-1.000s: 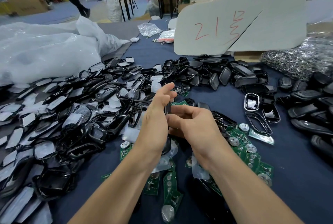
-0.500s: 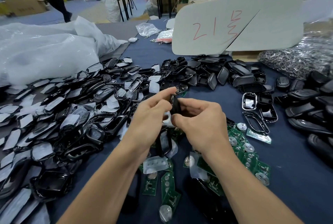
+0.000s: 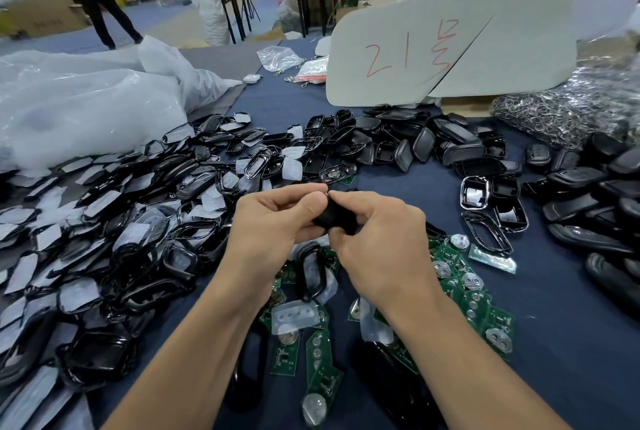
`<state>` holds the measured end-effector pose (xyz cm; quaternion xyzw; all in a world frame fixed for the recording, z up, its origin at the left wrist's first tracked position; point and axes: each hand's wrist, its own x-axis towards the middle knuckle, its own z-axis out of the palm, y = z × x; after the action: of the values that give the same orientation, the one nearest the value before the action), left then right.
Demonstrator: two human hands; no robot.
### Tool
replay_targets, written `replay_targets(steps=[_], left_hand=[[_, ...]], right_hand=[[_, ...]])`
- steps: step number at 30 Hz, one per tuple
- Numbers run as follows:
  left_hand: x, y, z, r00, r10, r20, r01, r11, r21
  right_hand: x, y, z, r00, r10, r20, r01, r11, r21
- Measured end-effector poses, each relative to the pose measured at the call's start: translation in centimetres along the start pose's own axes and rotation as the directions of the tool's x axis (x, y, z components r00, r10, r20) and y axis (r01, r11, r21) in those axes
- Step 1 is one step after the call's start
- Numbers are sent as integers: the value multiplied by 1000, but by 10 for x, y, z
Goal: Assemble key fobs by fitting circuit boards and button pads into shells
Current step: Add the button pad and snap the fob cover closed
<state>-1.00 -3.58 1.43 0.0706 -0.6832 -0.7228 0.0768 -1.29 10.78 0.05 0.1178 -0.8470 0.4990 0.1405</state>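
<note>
Both hands meet above the blue table and grip one black key fob shell between them. My left hand pinches its left end with thumb and curled fingers. My right hand wraps its right side, hiding most of it. Below the hands lie green circuit boards with round silver contacts, a translucent button pad and a black frame. A big heap of black frames with white film fills the left.
More black shells lie behind the hands, and closed fobs on the right. A grey card marked in red stands at the back, a pile of metal key rings to its right. White plastic bags lie far left. A person stands in the background.
Both hands stayed together on the black shell and turned it. My left fingers, stretched upward a second ago, have curled down onto the shell's left end.
</note>
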Motion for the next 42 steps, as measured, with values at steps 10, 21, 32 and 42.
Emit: replay_targets(steps=[10, 21, 32, 42], left_hand=[[3, 2, -1, 997, 4, -72, -7, 999, -54], [2, 2, -6, 984, 170, 56, -178, 956, 231], [-2, -2, 10, 992, 126, 20, -127, 991, 33], [-4, -4, 20, 1000, 25, 5, -24, 983, -183]], right_hand=[[14, 9, -4, 936, 279, 215, -348, 827, 442], [12, 7, -12, 952, 248, 179, -294, 907, 303], [11, -1, -9, 903, 382, 198, -410, 624, 665], [4, -6, 2, 830, 360, 426, -554, 440, 707]])
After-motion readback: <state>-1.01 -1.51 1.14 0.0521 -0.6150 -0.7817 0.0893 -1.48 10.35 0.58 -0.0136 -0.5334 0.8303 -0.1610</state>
